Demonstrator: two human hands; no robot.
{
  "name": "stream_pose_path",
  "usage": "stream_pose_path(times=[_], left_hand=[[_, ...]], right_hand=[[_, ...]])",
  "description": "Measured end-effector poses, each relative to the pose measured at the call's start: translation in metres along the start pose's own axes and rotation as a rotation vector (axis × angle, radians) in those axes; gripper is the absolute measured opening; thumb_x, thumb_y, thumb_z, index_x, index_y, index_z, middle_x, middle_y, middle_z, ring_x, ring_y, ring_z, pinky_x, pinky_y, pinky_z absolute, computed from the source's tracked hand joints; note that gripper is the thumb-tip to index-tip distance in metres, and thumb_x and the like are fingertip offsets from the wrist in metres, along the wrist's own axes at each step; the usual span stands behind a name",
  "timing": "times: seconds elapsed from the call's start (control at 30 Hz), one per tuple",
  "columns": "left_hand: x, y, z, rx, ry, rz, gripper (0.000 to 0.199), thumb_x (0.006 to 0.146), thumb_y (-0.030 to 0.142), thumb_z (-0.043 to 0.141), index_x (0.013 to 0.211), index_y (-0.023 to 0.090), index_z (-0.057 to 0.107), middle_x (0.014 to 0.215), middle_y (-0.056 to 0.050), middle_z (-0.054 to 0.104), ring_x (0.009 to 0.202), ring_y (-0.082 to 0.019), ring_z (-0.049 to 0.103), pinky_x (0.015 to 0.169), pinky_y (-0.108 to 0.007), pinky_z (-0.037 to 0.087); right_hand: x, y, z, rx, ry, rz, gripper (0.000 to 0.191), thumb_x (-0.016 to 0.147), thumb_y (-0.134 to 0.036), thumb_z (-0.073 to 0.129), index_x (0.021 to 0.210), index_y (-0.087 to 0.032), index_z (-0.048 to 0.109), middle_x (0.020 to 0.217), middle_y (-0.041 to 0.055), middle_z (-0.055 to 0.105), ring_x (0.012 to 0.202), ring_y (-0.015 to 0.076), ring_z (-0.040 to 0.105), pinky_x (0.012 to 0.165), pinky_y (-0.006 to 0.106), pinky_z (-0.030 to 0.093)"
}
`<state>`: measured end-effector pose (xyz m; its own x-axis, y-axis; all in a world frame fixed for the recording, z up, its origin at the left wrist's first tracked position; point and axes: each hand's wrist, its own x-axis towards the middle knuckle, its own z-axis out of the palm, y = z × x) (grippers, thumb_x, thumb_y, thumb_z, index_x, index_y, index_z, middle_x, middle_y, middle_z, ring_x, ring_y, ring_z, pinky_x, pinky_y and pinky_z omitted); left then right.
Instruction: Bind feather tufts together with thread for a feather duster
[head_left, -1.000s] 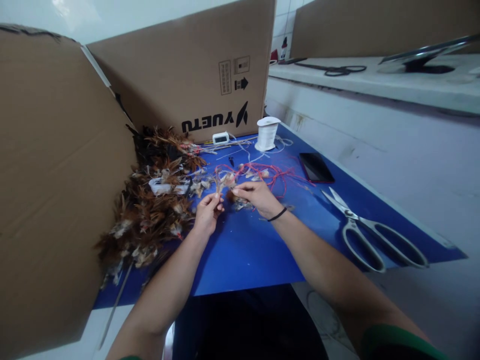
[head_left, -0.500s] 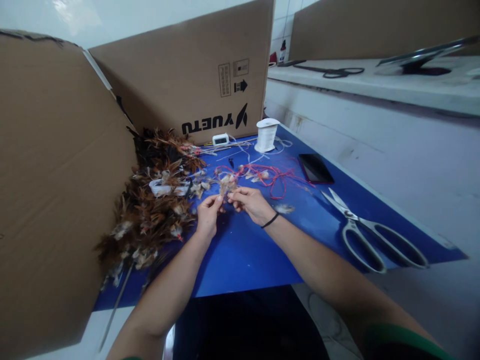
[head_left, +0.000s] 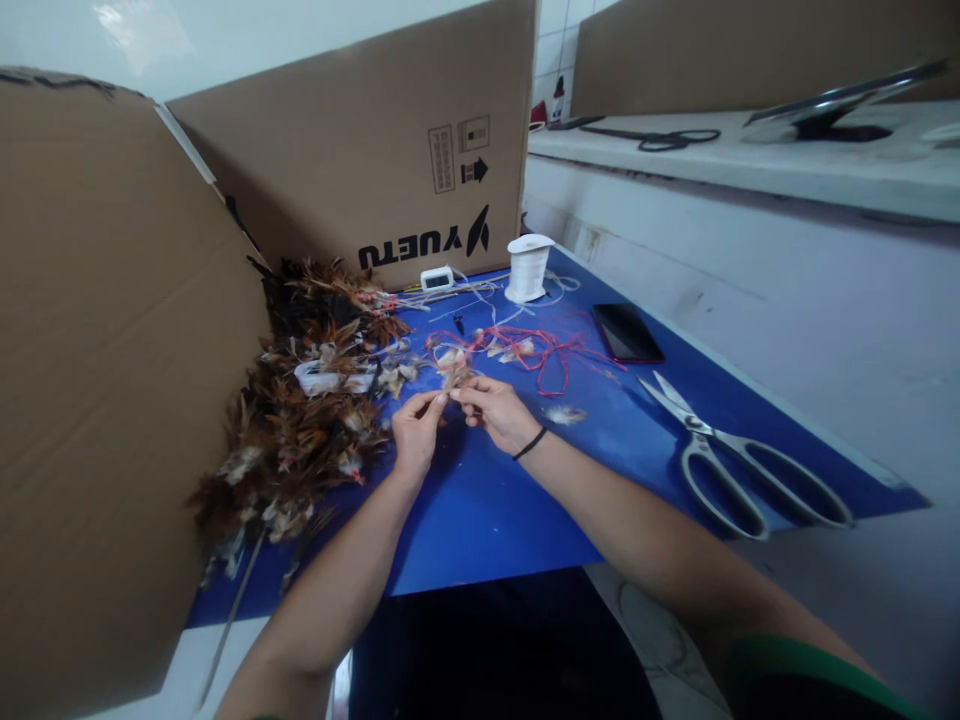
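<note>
Over the blue tabletop (head_left: 480,520), my left hand (head_left: 417,428) and my right hand (head_left: 496,410) meet fingertip to fingertip. Both are closed in a pinch on a small tan feather (head_left: 456,376), whose fluffy end sticks up past the fingers. The part between the fingertips is hidden. A black band circles my right wrist. Just beyond the hands lie tangled pink cord (head_left: 551,350) and several pale loose feathers (head_left: 517,350). Left of my left hand spreads a large heap of brown feathers (head_left: 300,430), some bound with pink.
Large silver scissors (head_left: 701,428) lie partly open at the right, near a dark phone (head_left: 628,333). A white spool (head_left: 529,268) and a small white digital display (head_left: 437,280) stand at the back. Cardboard panels (head_left: 360,150) wall the left and rear. A loose feather (head_left: 564,414) lies right of my hands.
My two hands have drawn slightly closer together, fingertips now touching around the feather. The whole view has shifted a little; the things on the table look unmoved.
</note>
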<state>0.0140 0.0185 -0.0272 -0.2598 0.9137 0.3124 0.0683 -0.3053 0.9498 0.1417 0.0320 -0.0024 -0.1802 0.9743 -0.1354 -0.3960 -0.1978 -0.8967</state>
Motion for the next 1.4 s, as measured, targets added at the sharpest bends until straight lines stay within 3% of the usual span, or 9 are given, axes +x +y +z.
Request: stream_pose_path(times=[0.53,0.73,1.07,1.23,1.4], left_hand=[[-0.003,0.005,-0.002,0.148,0.014,0.057,0.016,0.074,0.031,0.066,0.081,0.02,0.074,0.065,-0.001,0.064,0.048,-0.009,0.049,0.053,-0.022,0.04],[-0.003,0.012,-0.004,0.212,0.005,0.15,0.011,0.074,0.028,0.066,0.077,0.022,0.074,0.068,-0.002,0.064,0.064,-0.013,0.055,0.065,-0.023,0.042],[-0.003,0.013,-0.005,0.242,-0.024,0.239,0.009,0.074,0.025,0.066,0.078,0.024,0.075,0.07,-0.004,0.065,0.071,-0.016,0.059,0.074,-0.026,0.044],[-0.001,0.009,-0.008,0.306,-0.044,0.352,0.011,0.074,0.021,0.066,0.081,0.024,0.075,0.08,-0.006,0.069,0.076,-0.016,0.062,0.078,-0.026,0.045],[0.002,0.004,-0.011,0.491,-0.068,0.547,0.015,0.081,0.023,0.059,0.085,0.019,0.073,0.08,-0.007,0.07,0.075,-0.016,0.064,0.075,-0.027,0.048]], right_hand=[[-0.002,0.011,0.007,0.042,0.079,-0.09,0.021,0.053,-0.031,0.077,0.059,-0.016,0.062,0.05,-0.0048,0.047,0.046,0.0054,0.038,0.041,0.02,0.03],[-0.005,0.011,0.011,0.013,0.108,-0.1,0.023,0.054,-0.032,0.076,0.056,-0.017,0.059,0.048,-0.0053,0.047,0.043,0.0054,0.038,0.039,0.02,0.03],[-0.003,0.009,0.011,-0.043,0.156,-0.148,0.02,0.06,-0.028,0.069,0.054,-0.017,0.055,0.047,-0.005,0.047,0.04,0.005,0.039,0.037,0.02,0.03],[-0.003,0.01,0.012,-0.012,0.165,-0.123,0.019,0.059,-0.027,0.069,0.053,-0.016,0.055,0.047,-0.005,0.049,0.039,0.0048,0.039,0.037,0.019,0.031],[-0.001,0.011,0.012,-0.051,0.164,-0.144,0.021,0.061,-0.029,0.067,0.053,-0.016,0.053,0.042,-0.0062,0.046,0.037,0.0047,0.038,0.037,0.019,0.031]])
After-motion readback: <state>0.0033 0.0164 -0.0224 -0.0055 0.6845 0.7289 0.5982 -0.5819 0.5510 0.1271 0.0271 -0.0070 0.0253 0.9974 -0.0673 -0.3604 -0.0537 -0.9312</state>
